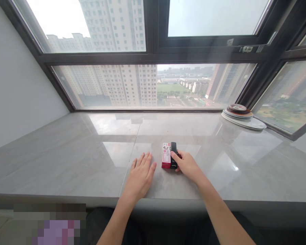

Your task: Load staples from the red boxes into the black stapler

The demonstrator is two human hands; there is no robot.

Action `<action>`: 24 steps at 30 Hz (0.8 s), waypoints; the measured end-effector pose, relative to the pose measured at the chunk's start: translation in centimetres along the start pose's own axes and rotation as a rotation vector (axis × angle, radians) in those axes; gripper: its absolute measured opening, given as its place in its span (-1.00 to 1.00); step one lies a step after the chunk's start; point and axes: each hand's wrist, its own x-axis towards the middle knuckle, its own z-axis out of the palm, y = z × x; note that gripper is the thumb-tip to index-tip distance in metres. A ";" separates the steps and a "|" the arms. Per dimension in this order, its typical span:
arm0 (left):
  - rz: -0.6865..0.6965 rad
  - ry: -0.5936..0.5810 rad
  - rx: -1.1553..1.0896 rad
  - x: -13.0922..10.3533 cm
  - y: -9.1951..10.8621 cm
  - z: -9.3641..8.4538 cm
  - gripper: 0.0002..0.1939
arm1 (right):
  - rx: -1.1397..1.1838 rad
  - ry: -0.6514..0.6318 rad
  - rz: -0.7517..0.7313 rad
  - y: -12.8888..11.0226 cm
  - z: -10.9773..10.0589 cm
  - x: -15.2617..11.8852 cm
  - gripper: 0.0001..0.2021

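Note:
A small red and white box [166, 156] stands on the grey marble sill [73, 163], near the middle. Pressed against its right side is a black object [173, 156], possibly a stapler. My right hand [186, 164] grips the black object from the right, thumb on its top and fingers round its far side. To the left of the box, my left hand [140, 175] lies palm down on the sill with its fingers spread, holding nothing and apart from the box.
Stacked round plates or discs [239, 114] lie at the back right by the window frame [153, 58]. A white wall [17, 78] rises on the left. The sill's front edge [173, 204] runs below both hands.

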 end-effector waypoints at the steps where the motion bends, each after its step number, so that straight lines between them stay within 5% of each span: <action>1: -0.028 0.015 -0.067 0.0 -0.1 -0.2 -0.46 | -0.007 0.021 -0.015 -0.5 1.7 0.0 -0.50; 3: -0.101 0.063 -0.223 0.2 0.1 -0.5 -0.46 | -0.030 0.055 -0.030 -1.3 4.0 -0.2 -0.51; 6: -0.215 0.185 -0.392 1.1 1.1 -0.9 -0.43 | -0.076 0.100 -0.045 -1.6 4.4 -0.5 -0.53; 10: -0.224 0.316 -0.205 2.9 3.7 0.0 -0.28 | -0.169 0.187 -0.082 -0.3 1.3 -1.3 -0.53; 14: -0.180 0.301 -0.044 3.6 4.7 1.3 -0.30 | -0.187 0.254 -0.047 1.3 -1.4 -2.4 -0.48; 19: -0.152 0.366 -0.048 4.3 1.1 0.0 -0.36 | -0.190 0.258 -0.091 1.7 -1.8 -3.0 -0.50; 24: -0.243 0.275 0.023 7.1 -3.8 -2.1 -0.47 | -0.161 0.242 -0.085 1.5 -1.8 -2.9 -0.49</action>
